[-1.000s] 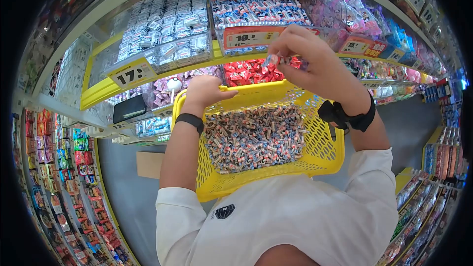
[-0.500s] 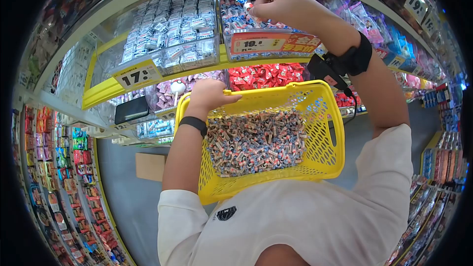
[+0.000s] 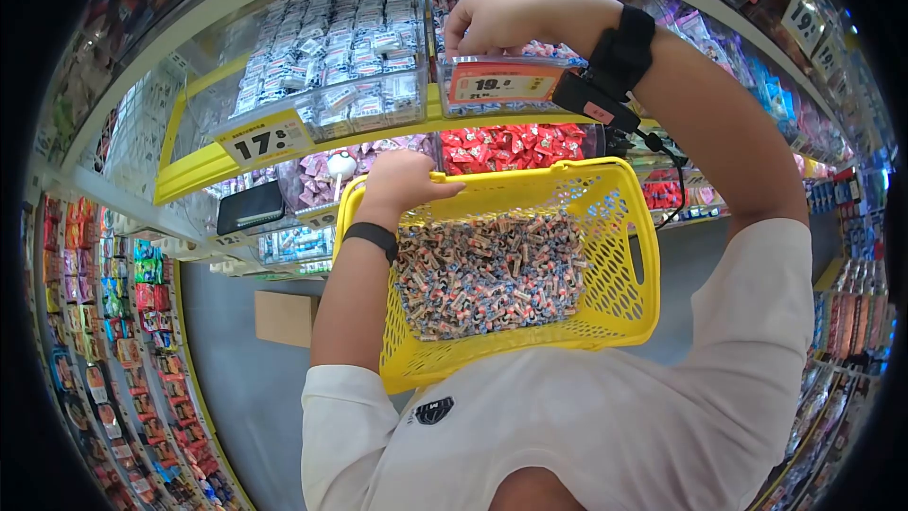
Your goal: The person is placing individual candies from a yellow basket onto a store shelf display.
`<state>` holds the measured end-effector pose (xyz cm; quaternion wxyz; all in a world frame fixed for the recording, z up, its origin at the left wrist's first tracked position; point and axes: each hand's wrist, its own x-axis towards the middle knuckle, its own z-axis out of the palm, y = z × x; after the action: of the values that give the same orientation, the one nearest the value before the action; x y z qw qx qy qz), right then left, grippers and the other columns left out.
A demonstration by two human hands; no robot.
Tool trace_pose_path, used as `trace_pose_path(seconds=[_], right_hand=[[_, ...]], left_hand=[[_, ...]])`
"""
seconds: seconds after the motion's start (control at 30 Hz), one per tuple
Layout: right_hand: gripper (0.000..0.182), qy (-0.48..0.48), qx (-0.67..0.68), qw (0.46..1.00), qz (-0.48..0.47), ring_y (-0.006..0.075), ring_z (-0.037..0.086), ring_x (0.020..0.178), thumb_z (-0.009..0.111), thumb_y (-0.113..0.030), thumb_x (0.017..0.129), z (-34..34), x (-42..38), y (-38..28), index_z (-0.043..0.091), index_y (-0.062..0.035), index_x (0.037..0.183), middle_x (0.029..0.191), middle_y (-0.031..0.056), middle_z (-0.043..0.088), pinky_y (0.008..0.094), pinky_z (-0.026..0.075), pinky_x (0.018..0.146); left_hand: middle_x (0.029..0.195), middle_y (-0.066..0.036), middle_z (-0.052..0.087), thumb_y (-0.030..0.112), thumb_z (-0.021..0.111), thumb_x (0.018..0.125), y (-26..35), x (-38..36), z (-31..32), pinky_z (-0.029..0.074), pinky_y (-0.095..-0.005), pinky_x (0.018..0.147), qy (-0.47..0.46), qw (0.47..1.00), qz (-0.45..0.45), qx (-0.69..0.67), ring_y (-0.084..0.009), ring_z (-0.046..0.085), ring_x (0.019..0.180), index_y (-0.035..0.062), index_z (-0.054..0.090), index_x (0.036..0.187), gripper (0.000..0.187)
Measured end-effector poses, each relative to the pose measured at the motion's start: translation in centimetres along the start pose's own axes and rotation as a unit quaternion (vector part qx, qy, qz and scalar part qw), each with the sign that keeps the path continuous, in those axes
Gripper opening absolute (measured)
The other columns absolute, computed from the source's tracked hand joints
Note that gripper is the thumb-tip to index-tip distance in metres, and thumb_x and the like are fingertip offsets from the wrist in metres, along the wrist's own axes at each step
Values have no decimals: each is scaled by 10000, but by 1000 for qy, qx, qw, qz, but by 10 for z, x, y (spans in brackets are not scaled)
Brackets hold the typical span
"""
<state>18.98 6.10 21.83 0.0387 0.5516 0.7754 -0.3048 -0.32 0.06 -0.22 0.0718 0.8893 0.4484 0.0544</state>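
Note:
My left hand is closed over the far rim of a yellow plastic shopping basket, its thumb lying along the edge. Many small wrapped candies cover the basket's bottom. My right hand reaches into a clear bin of wrapped candies, behind a red price sign. Its fingers are curled downward, with the tips hidden in the bin, so whatever they hold cannot be seen. A black device on a strap sits on my right wrist.
Left of my right hand is a bin of white-and-blue packets with a yellow price tag. Below are red candies, purple candies and a black phone. A cardboard box lies on the floor; stocked shelves line the left.
My right hand has moved down and slightly left into the bin, fingers now pointing downward. The blue-and-white wrapped candy seen at its fingertips is out of sight. My left hand and basket stay put.

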Motion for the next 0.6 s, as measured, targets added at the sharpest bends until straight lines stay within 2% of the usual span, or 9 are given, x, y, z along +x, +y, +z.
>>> trace_pose_path(seconds=[0.17,0.47,0.6], right_hand=[[187,-41,34,999,-6,90,528,598,648,-166,846,2,12,5,716,-106,1010,708,1,618,277,436,533],[141,-21,7,999,-26,83,535,618,701,-159,837,6,19,9,683,-94,961,723,-8,613,270,416,522],[140,-38,52,998,-22,69,545,628,699,-164,847,6,17,8,656,-84,953,733,-9,612,245,412,524]], left_hand=[[637,-123,643,738,628,716,0,-1,-1,506,-423,613,-2,1000,2,-3,-300,644,630,80,710,670,665],[632,-121,641,733,630,719,0,0,1,506,-421,611,3,1000,4,-2,-298,644,628,80,709,668,660],[624,-122,635,732,631,719,-2,0,2,504,-421,607,9,1000,9,-4,-299,641,623,78,706,661,661]])
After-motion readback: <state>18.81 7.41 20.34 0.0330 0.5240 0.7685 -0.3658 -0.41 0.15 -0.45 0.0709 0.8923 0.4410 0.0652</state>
